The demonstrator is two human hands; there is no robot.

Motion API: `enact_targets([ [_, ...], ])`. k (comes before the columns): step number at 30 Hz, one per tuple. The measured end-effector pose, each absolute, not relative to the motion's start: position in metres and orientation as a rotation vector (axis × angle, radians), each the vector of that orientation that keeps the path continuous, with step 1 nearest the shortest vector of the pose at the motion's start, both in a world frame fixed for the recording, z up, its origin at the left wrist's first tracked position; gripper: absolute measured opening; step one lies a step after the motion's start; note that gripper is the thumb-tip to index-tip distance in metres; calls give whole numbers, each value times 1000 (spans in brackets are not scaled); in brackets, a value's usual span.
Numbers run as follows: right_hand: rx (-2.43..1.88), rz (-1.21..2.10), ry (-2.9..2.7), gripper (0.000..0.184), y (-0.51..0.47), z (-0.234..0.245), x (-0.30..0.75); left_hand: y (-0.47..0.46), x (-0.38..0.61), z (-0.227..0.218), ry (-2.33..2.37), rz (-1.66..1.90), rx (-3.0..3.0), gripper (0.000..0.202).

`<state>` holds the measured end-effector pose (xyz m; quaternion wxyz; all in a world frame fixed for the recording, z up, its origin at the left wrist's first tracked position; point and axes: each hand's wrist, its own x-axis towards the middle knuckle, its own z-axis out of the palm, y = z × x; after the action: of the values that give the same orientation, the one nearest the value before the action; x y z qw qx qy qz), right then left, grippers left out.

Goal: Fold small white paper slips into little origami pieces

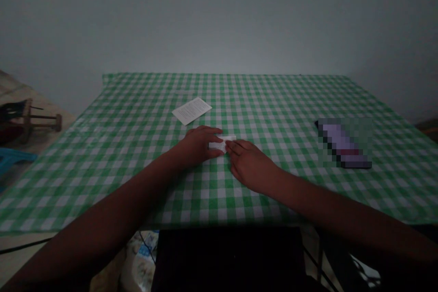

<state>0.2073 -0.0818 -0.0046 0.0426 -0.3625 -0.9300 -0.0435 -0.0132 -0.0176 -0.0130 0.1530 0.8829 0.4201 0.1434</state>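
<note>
A small piece of white paper with fine print [216, 145], seemingly folded, lies flat on the tablecloth between my hands. My left hand [198, 147] holds its left side, with the thumb at the near edge and the fingers along the far edge. From the right, my right hand [251, 164] presses its fingertips, held close together, on the paper's right part. The fingers hide much of the paper. Beyond my left hand a larger printed sheet [192, 110] lies flat, touched by neither hand.
A green and white checked cloth [273, 100] covers the table. At the right lies a dark-edged phone-like object [344, 145], blurred by pixels. A wooden stool [41, 118] and a blue plastic piece [15, 159] stand on the floor at the left. A pale wall [239, 18] rises behind.
</note>
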Motion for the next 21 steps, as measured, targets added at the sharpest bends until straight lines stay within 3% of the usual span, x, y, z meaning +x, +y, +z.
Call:
enact_targets([
  [21,-1094,91,-2780,41,-74,4,219,-24,-3,-13,1290,553,2466,23],
])
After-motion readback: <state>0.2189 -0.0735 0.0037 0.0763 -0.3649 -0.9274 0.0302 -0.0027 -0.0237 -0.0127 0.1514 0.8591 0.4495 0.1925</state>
